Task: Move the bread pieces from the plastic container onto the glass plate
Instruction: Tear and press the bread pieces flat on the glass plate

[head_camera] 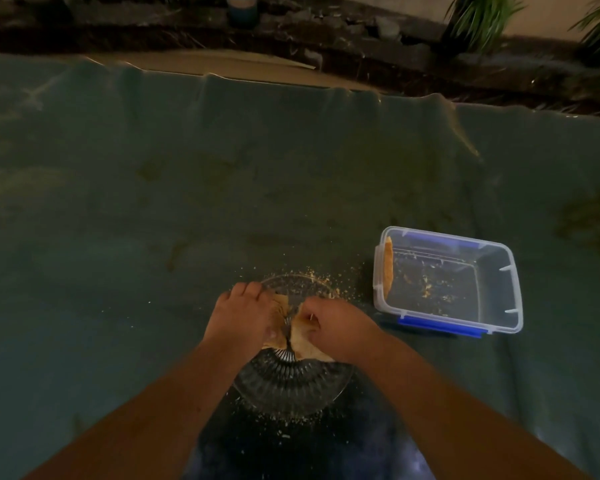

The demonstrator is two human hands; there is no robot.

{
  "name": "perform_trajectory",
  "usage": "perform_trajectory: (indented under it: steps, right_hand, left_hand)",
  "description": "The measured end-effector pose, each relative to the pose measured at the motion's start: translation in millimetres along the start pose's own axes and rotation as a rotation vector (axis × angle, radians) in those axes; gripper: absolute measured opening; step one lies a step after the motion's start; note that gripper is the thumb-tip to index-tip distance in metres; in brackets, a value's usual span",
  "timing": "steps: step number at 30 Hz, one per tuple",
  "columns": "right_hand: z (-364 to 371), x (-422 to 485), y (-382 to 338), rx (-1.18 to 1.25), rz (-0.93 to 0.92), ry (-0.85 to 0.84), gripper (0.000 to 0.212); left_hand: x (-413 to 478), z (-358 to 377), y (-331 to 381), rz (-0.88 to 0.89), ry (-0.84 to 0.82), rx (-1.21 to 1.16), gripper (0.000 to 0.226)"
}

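Note:
A round ribbed glass plate point(291, 382) lies on the green cloth in front of me. Both hands are over its far half. My left hand point(243, 317) presses on a bread piece point(280, 308) that it mostly hides. My right hand point(336, 327) is closed on a second bread piece point(303, 336) beside it. To the right stands the clear plastic container point(499, 292) with blue clips. One bread piece point(388, 266) leans upright against its left wall, and crumbs lie on its floor.
Crumbs are scattered on the green cloth point(153, 202) around the plate. A cardboard sheet point(222, 65) shows beyond the cloth's far edge. Past it lie dark soil and rubble, a can point(241, 10) and green plants point(478, 19).

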State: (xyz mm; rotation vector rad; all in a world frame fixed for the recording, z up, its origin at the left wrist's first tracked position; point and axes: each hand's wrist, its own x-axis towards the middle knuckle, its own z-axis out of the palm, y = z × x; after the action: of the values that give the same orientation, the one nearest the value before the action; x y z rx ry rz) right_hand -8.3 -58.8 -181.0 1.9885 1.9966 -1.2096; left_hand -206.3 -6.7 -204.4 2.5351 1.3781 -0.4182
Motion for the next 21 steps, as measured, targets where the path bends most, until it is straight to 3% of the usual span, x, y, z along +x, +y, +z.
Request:
perform_trajectory:
  steps: [5, 9, 11, 13, 21]
  right_hand:
    - [17, -9, -2, 0.012, -0.066, -0.193, 0.028]
    - [33, -21, -1, -0.336, -0.131, 0.049, 0.037]
    - [39, -25, 0, -0.323, -0.128, 0.155, 0.038]
    - [43, -28, 2, -0.290, -0.099, 0.158, 0.038]
    - [35, -23, 5, -0.267, -0.070, 0.151, 0.045]
  left_hand:
    - [-4, 3, 4, -0.001, 0.015, -0.019, 0.068]
    - [-8, 3, 6, 0.037, 0.042, -0.033, 0.064]
    - [-12, 5, 5, 0.043, 0.047, -0.034, 0.052]
    - [-17, 8, 6, 0.035, 0.032, -0.036, 0.041]
    - [-16, 7, 22, 0.023, -0.013, -0.066, 0.037]
